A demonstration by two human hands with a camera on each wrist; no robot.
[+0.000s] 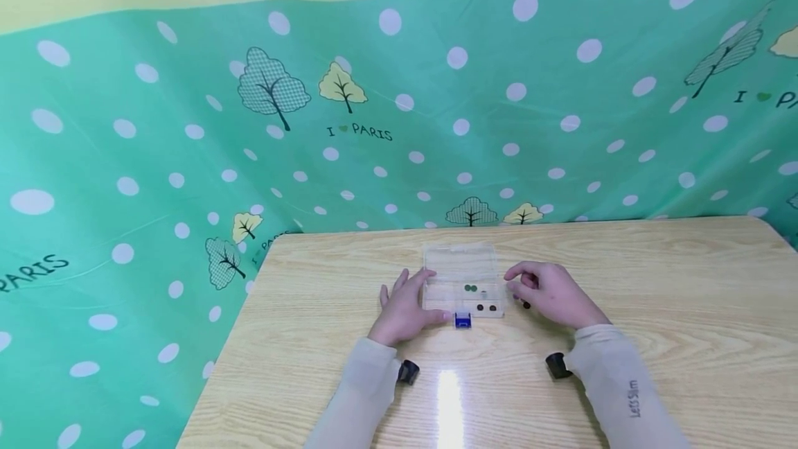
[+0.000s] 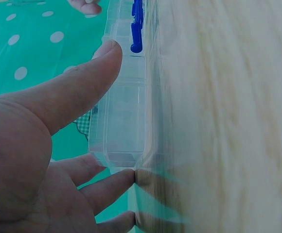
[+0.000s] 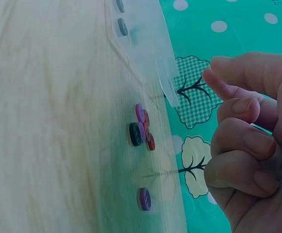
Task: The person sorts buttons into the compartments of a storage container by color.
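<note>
A clear plastic compartment box (image 1: 461,262) lies on the table with its lid laid back and a blue latch (image 1: 463,321) at its front. Inside are green buttons (image 1: 470,288) and dark buttons (image 1: 486,308). At the box's left end is my left hand (image 1: 404,310), spread, its thumb at the front rim and its index finger along the side. Off the right end hovers my right hand (image 1: 548,294), fingers curled, thumb and index tips close together with nothing visible between them. Below it in the right wrist view lie a dark green button (image 3: 134,134), purple buttons and red buttons (image 3: 151,142).
A single purple button (image 3: 144,199) lies apart from the small cluster. The wooden table (image 1: 299,338) ends at a green dotted cloth (image 1: 374,89) hanging behind it. A black wrist device (image 1: 557,366) sits by the right sleeve, another (image 1: 408,372) by the left.
</note>
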